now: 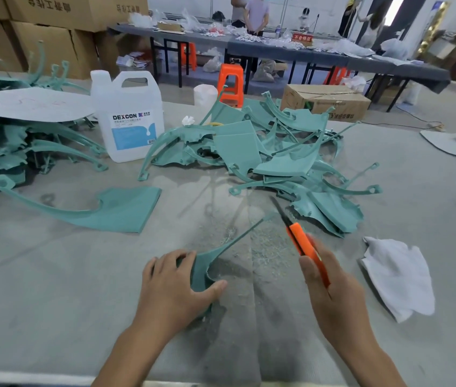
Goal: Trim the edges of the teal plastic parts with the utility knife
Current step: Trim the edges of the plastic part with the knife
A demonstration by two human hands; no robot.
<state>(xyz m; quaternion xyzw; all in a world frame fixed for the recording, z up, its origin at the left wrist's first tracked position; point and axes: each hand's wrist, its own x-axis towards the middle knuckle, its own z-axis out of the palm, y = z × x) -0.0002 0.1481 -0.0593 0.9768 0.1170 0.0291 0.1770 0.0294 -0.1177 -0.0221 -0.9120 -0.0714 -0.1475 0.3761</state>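
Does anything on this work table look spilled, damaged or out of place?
Pale shavings are scattered over the mat ahead of the teal part in the left hand, likely trimming waste. The white jug stands upright; nothing looks spilled.

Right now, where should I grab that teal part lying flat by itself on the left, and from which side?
Grip the flat teal part at its broad panel end, reaching in from the near edge. That panel is wide and lies flat on the table, while its long curved arm tapers thin toward the ring, so it would probably flex.
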